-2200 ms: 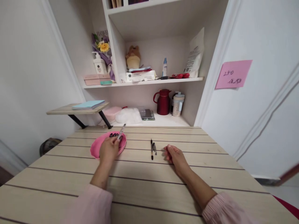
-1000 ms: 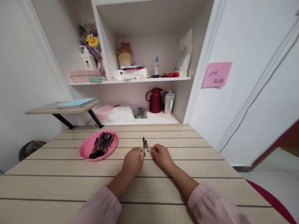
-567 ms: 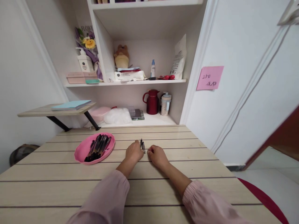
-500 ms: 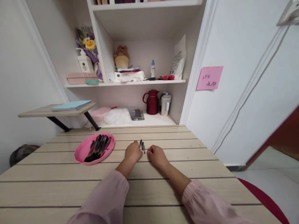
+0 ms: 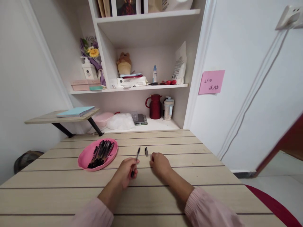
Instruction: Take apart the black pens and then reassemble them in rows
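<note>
My left hand (image 5: 126, 170) is closed around a slim pen (image 5: 138, 152), with its dark tip pointing away from me and its black end toward me. The pen is held above the tabletop. A short black-and-clear pen cap (image 5: 146, 152) lies on the wood between my hands. Just right of the cap, my right hand (image 5: 160, 164) rests on the table with its fingers curled in. Whether anything small is inside those fingers is hidden.
A pink scalloped tray (image 5: 81, 160) with several black pens (image 5: 101, 154) stands on the wooden table (image 5: 189, 198) at the left. Behind the table, shelves hold a red jug (image 5: 155, 107) and a light cup (image 5: 168, 108). A small raised shelf (image 5: 42, 118) carries blue paper.
My left hand has drawn back toward me and to the left, with the pen lifted in it. The cap stays on the table. My right hand remains beside it. The view has tilted up slightly.
</note>
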Demonstrator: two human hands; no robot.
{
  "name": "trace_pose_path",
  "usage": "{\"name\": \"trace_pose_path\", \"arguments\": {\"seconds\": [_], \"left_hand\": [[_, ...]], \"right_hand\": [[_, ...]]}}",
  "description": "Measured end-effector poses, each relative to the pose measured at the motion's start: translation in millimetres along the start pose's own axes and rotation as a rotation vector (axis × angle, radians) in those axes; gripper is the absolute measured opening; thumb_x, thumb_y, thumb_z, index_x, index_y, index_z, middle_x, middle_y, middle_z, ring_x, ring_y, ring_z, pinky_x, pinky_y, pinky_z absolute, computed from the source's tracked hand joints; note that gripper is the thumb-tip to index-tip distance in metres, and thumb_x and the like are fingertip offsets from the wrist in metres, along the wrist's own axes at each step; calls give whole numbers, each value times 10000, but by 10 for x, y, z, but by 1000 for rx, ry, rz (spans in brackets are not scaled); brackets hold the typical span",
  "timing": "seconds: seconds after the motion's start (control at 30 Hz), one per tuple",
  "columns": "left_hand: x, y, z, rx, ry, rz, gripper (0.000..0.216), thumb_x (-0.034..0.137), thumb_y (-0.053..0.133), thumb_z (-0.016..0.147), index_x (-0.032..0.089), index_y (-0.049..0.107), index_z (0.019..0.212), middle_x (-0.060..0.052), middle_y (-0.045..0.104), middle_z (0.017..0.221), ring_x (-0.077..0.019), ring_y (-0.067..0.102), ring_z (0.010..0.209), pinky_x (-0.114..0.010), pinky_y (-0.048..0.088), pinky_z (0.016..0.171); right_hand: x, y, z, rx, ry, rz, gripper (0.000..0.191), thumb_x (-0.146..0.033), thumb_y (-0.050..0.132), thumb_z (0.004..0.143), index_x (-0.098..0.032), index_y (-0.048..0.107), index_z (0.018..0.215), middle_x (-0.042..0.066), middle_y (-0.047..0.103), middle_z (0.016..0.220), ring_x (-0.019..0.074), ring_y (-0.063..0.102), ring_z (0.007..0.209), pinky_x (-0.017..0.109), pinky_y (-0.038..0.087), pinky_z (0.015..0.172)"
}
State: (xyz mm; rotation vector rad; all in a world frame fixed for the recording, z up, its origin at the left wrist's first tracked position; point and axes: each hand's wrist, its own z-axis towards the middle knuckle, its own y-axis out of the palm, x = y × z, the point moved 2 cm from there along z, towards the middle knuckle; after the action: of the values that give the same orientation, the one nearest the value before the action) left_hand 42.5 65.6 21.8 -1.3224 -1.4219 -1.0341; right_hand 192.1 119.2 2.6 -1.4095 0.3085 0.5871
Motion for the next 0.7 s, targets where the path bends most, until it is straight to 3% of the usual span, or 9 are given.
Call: {"name": "trace_pose_path", "arguments": {"seconds": [0.07,0.13,0.23,0.37,0.5,0.7], "left_hand": [[-57,35,-87,-54,-20,-12,145,282,503,670,149,543,712,68,431,484,-30,315,335,-151,187,329],[-103,91,-145,-117,-30,-5,155,292,502,677,148,550,709,63,452,497,-20,271,321,-159,110,322],[-158,183,-164,-186,-74,45,180,326,514,666,151,554,679,63,462,474,-17,247,295,-176,75,324],[-219,248,-108,-170,-148,122,242,397,542,610,159,553,652,72,450,418,-19,220,270,-190,65,327],[-232,241,-75,-134,-134,112,257,408,548,587,157,553,642,75,433,396,-23,219,279,-186,61,335],[-211,216,-83,-123,-118,119,212,369,523,619,161,554,647,77,426,396,-28,207,283,-187,68,341]], "right_hand": [[94,-59,-45,6,-11,62,106,-113,508,691,-167,599,689,92,656,739,174,589,699,251,374,599],[192,-115,-72,7,30,267,118,-127,482,713,-173,587,683,40,620,609,137,555,587,232,370,546],[294,-172,-91,-23,194,754,121,-203,482,741,-164,581,683,-24,513,447,93,437,412,213,323,437],[274,-227,-110,-47,309,1207,131,-273,605,672,-147,572,664,-19,545,491,47,380,367,175,256,366],[218,-271,-125,3,302,1361,184,-261,688,594,-130,584,671,22,611,585,30,409,374,151,246,338],[184,-282,-139,33,277,1387,206,-240,697,574,-133,583,708,19,632,594,27,421,352,145,255,321]]}}
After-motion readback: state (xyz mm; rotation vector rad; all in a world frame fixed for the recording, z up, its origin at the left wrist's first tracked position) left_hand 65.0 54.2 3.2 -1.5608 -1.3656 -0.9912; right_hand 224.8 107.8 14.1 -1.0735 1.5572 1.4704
